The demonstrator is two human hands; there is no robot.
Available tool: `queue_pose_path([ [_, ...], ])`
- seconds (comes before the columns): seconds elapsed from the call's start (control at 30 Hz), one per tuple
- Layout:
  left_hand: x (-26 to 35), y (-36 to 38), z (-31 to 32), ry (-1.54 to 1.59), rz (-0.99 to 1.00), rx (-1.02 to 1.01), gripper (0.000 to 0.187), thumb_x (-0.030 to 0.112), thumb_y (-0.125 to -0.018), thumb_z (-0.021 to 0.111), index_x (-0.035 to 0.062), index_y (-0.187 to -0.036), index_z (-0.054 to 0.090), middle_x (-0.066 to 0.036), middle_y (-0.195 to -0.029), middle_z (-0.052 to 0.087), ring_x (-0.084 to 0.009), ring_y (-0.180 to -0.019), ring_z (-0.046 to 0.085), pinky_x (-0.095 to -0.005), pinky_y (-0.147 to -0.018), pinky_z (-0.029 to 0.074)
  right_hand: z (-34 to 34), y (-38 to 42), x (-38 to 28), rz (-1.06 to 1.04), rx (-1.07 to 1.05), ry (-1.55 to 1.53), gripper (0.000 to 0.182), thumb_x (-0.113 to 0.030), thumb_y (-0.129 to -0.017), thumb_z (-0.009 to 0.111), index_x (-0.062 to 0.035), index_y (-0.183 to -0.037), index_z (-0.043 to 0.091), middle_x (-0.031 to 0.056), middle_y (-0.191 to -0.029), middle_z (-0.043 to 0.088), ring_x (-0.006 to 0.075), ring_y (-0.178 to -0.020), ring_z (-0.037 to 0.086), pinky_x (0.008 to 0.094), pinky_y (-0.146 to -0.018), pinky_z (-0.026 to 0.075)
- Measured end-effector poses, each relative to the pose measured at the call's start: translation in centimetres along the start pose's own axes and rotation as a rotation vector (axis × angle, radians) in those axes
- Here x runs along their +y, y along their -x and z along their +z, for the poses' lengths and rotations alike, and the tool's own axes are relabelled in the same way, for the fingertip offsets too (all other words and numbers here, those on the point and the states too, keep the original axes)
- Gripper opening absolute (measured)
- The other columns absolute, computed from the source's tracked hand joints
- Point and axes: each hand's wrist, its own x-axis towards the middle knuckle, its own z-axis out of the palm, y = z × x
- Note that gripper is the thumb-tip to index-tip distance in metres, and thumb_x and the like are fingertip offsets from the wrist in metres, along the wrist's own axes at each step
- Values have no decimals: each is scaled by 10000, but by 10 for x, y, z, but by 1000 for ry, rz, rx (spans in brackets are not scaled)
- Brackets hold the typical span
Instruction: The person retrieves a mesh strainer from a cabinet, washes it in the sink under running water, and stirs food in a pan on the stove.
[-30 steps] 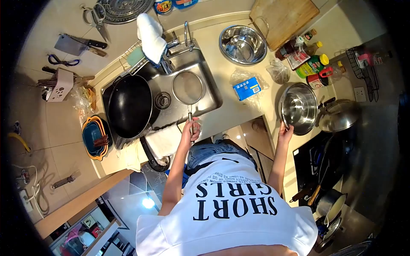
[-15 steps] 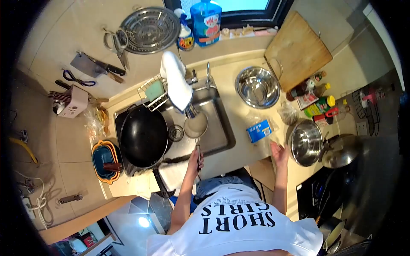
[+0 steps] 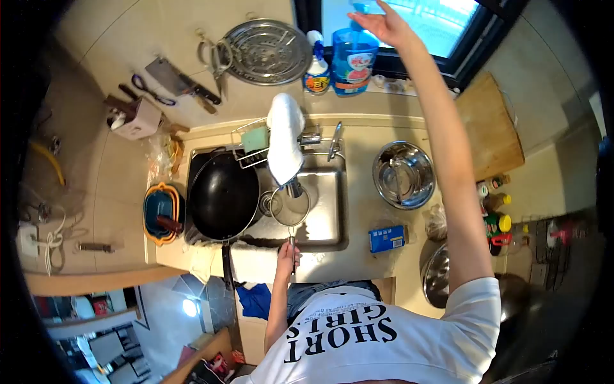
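My left hand point(image 3: 287, 257) is wrapped round the handle of a fine-mesh strainer point(image 3: 289, 208). The strainer's round mesh lies over the sink point(image 3: 327, 221), below the faucet, which has a white cloth point(image 3: 284, 137) draped over it. Up at the window, my right hand point(image 3: 385, 25) reaches over the pump top of a big blue bottle of dish soap point(image 3: 354, 64), fingers stretched out rather than wrapped round it. A spray bottle point(image 3: 316, 67) stands just left of the soap. Inside the sink's left side rests a black wok point(image 3: 225, 195).
Right of the sink are a steel bowl point(image 3: 403, 174) and a blue packet point(image 3: 387, 239). A cutting board point(image 3: 489, 131) leans at the far right near several sauce bottles point(image 3: 497, 221). Nested colanders point(image 3: 160, 211) stand at left. Knives point(image 3: 182, 83) hang on the wall.
My right hand has risen from beside the blue packet to the soap bottle's pump. My left hand keeps hold of the strainer over the sink. The view has shifted.
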Motion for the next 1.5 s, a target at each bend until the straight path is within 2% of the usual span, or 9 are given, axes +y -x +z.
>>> queue_pose_path([
  [0.6, -36, 7, -11, -40, 29, -10, 228, 222, -868, 383, 65, -1015, 461, 18, -677, 477, -38, -485, 375, -163, -409, 313, 23, -6, 2, -89, 172, 638, 267, -176, -819, 421, 85, -837, 476, 202, -791, 576, 173, -613, 605, 199, -524, 514],
  [0.7, -31, 7, -3, -70, 20, 7, 256, 213, -863, 392, 59, -1060, 447, 6, -695, 494, -39, -495, 380, -164, -418, 319, 22, 0, -2, -57, 249, 580, 270, -220, -819, 436, 42, -776, 480, 124, -663, 564, 104, -463, 539, 156, -373, 447],
  [0.77, -30, 9, -1, -148, 103, -27, 252, 205, -862, 391, 52, -1053, 451, 4, -679, 491, -43, -495, 378, -168, -422, 321, 4, -12, -15, 204, 10, 575, 274, -286, -812, 462, -36, -700, 461, 20, -516, 458, 42, -344, 359, 133, -268, 268],
  [0.83, -36, 7, -4, -210, 170, -16, 242, 192, -856, 399, 32, -1028, 458, -13, -656, 500, -63, -517, 414, -188, -455, 346, 28, 4, -11, 151, 227, 732, 346, -372, -784, 511, -121, -589, 374, -56, -433, 259, 29, -334, 174, 144, -267, 104],
  [0.97, -16, 35, 0, -383, 310, 100, 229, 164, -848, 407, -2, -992, 470, -52, -651, 508, -107, -554, 460, -223, -532, 384, 27, 18, 1, -103, 137, 1208, 430, -498, -740, 507, -156, -539, 342, -66, -433, 261, 33, -347, 188, 206, -328, 123],
  [1.13, -10, 63, -7, -513, 396, 254, 257, 167, -814, 473, 42, -1035, 439, -109, -619, 517, -184, -550, 504, -278, -517, 383, 78, 138, 97, -100, -167, 523, 329, -339, -825, 455, -58, -657, 415, -36, -478, 286, 80, -416, 270, 223, -413, 231],
  [1.27, -5, 77, -6, -472, 370, 297, 289, 167, -822, 461, 79, -1087, 386, -84, -544, 449, -164, -481, 430, -279, -470, 347, 72, 213, 187, -323, -417, 603, 351, -315, -833, 430, -61, -590, 418, -13, -527, 292, 113, -518, 292, 239, -510, 250],
  [1.4, -19, 73, -8, -258, 370, 244, 232, 178, -854, 401, 67, -1057, 420, -29, -550, 402, -104, -482, 367, -235, -464, 327, 47, 252, 243, 33, 83, 262, 384, -244, -854, 404, -88, -509, 340, -18, -511, 261, 89, -482, 254, 223, -487, 233],
  [1.5, -4, 82, -2, -97, 316, 184, 237, 218, -876, 350, 67, -1028, 451, 28, -586, 401, -53, -477, 335, -188, -435, 299, 32, 264, 288, 0, 31, 333, 355, -304, -851, 409, -63, -592, 383, -15, -533, 275, 69, -453, 259, 213, -435, 219],
])
